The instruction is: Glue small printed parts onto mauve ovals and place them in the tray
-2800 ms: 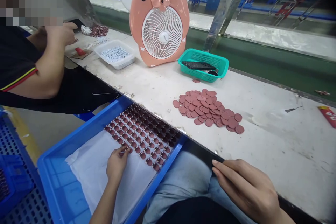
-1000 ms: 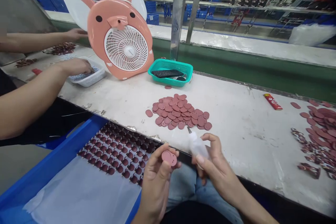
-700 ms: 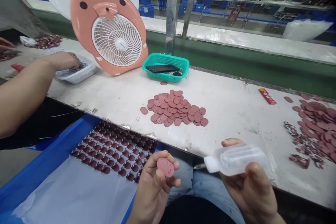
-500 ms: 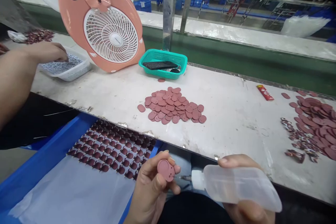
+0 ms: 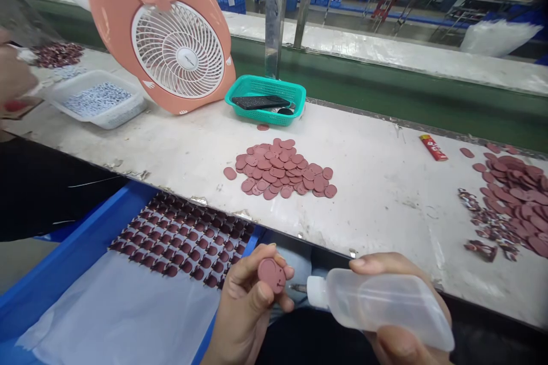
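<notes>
Between the thumb and fingers of my left hand [image 5: 246, 302] is a small pinkish-red oval disc [image 5: 271, 275], its flat face with tiny dark holes turned toward me. My right hand [image 5: 398, 296] is wrapped around a translucent squeeze bottle [image 5: 381, 302] lying on its side. The bottle's white cap and thin dark nozzle [image 5: 298, 288] point left, a small gap away from the disc's edge. Beyond my hands, a heap of similar discs [image 5: 282, 171] lies on the white table [image 5: 377, 182].
A blue crate [image 5: 85, 239] at lower left holds rows of dark red pieces on white sheeting. A pink fan [image 5: 184, 57], a teal basket [image 5: 265, 117] with a phone, and a white tub [image 5: 103, 114] stand behind. More discs [image 5: 518, 199] and a red packet [image 5: 433, 147] lie right. A co-worker's hand [image 5: 15, 74] is at left.
The nozzle has drawn back slightly to the right from the disc, which has turned a little in my left fingers. The co-worker's hand has left the white tub and moved left.
</notes>
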### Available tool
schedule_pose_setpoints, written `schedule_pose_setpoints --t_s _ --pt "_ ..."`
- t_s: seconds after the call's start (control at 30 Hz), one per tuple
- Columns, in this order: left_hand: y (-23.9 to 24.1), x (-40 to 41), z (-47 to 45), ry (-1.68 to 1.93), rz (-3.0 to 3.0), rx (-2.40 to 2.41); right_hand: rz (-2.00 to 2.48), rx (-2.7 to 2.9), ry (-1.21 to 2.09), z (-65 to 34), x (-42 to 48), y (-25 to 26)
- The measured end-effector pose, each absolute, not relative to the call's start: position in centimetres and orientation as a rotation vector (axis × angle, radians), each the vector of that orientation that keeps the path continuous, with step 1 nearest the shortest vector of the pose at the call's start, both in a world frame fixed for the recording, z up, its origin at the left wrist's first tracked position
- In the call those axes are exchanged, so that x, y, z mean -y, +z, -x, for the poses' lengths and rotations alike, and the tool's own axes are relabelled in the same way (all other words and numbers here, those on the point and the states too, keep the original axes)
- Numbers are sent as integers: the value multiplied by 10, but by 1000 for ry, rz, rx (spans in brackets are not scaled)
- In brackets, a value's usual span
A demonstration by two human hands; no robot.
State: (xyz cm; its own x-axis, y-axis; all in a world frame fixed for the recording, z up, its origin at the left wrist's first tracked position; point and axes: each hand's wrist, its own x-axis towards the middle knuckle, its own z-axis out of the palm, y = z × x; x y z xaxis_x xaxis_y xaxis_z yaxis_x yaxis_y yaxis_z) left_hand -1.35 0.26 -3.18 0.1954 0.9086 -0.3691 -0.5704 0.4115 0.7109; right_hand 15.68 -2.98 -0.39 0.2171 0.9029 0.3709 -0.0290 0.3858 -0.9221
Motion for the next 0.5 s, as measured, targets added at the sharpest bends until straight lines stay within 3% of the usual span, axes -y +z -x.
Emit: schedule_pose_setpoints --t_s 0.5 --pt "-20 -1 11 1090 -429 -918 1043 1216 734 -154 27 1"
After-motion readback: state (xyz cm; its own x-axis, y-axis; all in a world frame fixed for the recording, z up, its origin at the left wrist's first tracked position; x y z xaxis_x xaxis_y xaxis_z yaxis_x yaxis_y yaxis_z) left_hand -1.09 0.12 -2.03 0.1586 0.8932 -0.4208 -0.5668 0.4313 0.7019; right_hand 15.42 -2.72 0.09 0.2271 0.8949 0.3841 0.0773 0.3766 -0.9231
